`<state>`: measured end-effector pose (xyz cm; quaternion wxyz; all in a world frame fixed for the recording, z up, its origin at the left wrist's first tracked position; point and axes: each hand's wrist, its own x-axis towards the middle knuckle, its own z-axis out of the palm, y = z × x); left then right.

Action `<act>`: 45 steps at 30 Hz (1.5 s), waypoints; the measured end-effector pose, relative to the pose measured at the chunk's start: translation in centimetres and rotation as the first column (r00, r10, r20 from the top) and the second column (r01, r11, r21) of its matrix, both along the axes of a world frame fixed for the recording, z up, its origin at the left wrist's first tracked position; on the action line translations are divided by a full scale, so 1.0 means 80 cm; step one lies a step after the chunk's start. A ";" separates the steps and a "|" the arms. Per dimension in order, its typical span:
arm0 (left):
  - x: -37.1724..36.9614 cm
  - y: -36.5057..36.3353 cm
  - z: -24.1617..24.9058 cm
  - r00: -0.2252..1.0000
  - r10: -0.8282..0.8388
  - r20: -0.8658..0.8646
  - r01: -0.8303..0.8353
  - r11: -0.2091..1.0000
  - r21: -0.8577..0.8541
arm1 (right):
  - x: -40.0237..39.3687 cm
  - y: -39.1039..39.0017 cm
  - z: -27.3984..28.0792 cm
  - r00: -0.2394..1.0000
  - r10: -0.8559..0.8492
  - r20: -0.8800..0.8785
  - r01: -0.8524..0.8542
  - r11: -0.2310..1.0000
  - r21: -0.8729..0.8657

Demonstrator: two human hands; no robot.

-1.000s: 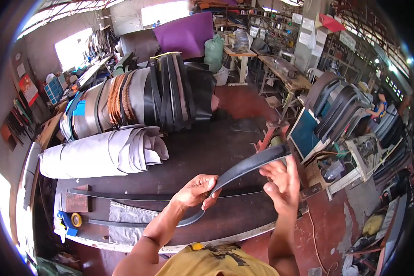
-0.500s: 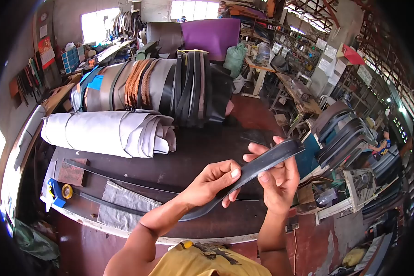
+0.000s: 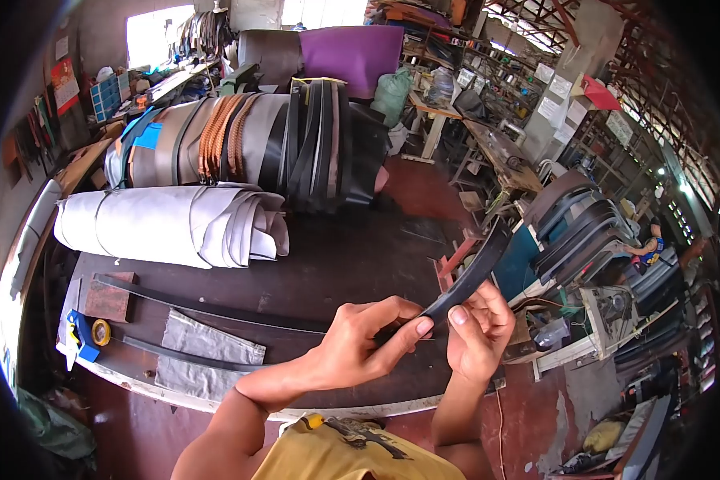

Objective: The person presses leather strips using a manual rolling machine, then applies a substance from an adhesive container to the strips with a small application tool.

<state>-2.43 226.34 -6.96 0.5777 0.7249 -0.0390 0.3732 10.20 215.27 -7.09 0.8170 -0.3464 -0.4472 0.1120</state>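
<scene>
**Both hands on the black strap!**

Here's the strap (image 3: 478, 268), up in the air over the near side of the surface (image 3: 320, 248), bending upward past the right hand (image 3: 478, 334). The left hand (image 3: 370, 334) has it pinched, thumb on top, fingers wrapped beneath. And the right? Its fingers curl behind the strap, thumb at the near edge, grasping it just beside the left thumb.

Down on the surface, a second strap (image 3: 208, 309) runs lengthwise, one end across a reddish block (image 3: 110, 298). A narrow strip (image 3: 184, 354) crosses the grey cloth (image 3: 204, 364) and disappears behind the left forearm; it may be the held strap's tail, but the arm hides the join. Over by the left corner, a yellow tape roll (image 3: 101, 332) sits just beside a blue tool (image 3: 82, 338).

Farther back lies the white roll (image 3: 164, 224), and beyond it the big roll (image 3: 252, 144), with brown braids (image 3: 214, 140) and dark straps draped over it. Out to the right, well apart, a person in blue (image 3: 652, 250) is beside a stack of curved dark strips (image 3: 582, 232).
</scene>
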 end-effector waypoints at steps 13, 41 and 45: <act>-0.005 -0.006 -0.004 0.987 0.038 0.158 -0.064 0.985 0.163 | 0.011 -0.015 -0.011 0.994 0.088 -0.069 -0.090 0.996 -0.017; 0.009 0.023 0.032 0.985 -0.170 -0.028 0.169 0.985 -0.013 | -0.016 -0.031 0.012 0.947 -0.200 0.252 0.255 0.943 -0.212; 0.009 0.028 0.034 0.986 -0.167 -0.028 0.169 0.981 0.094 | -0.020 -0.033 0.016 0.968 -0.155 0.196 0.203 0.945 -0.256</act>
